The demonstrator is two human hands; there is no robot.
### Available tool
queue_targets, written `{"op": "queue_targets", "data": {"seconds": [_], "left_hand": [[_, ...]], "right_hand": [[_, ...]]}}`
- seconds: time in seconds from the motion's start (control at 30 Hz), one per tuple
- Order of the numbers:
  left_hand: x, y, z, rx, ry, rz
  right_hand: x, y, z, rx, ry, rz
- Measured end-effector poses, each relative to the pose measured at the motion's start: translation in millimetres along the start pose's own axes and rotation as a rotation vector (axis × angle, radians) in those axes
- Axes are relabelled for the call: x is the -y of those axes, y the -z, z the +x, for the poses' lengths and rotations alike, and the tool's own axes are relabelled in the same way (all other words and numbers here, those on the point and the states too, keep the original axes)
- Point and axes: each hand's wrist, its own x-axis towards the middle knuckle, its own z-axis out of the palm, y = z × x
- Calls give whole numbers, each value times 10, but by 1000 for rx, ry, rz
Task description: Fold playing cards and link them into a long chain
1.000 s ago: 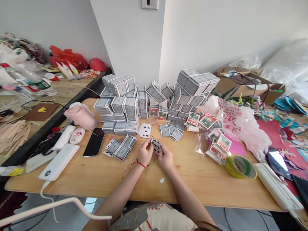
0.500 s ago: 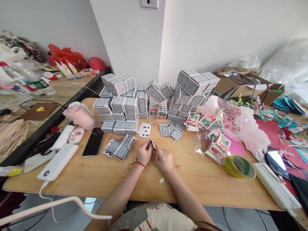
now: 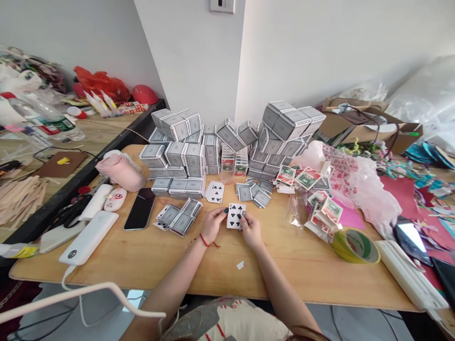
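A six of clubs playing card (image 3: 235,217) faces up between my hands. My left hand (image 3: 214,223), with a red string at the wrist, pinches its left edge. On the opposite edge, my right hand (image 3: 250,230) grips the card with the thumb over its face. Just beyond lie face-up club cards (image 3: 215,192). Left of my hands is a bundle of folded grey-backed cards (image 3: 180,217); more loose grey-backed cards (image 3: 254,192) are scattered to the right. Behind them rise stacked blocks (image 3: 177,160) made from folded cards.
Card boxes (image 3: 307,178) and a plastic bag (image 3: 362,184) crowd the right side, near a yellow tape roll (image 3: 355,245). A phone (image 3: 140,209), a white power bank (image 3: 88,237) and a pink roll (image 3: 121,171) lie at left. A paper scrap (image 3: 241,265) sits near the front.
The card in my hands was seen nearly edge-on and bent; now it is flat with its face showing. My hands have moved apart, the right one slightly rightward.
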Motion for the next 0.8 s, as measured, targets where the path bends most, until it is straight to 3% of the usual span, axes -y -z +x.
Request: {"op": "queue_targets", "data": {"seconds": [0.1,0.23,0.4,0.53,0.8], "left_hand": [[-5,-31,8,45,64,-124],[3,-66,36,18,63,-131],[22,-129,65,-81,46,9],[29,-200,60,-165,-56,214],[6,-258,26,-99,-114,427]], "right_hand": [[8,-9,-1,42,-60,84],[28,-18,-14,56,-77,84],[38,-24,-33,72,-81,46],[35,-8,-25,77,-72,48],[77,48,-5,50,-134,235]]}}
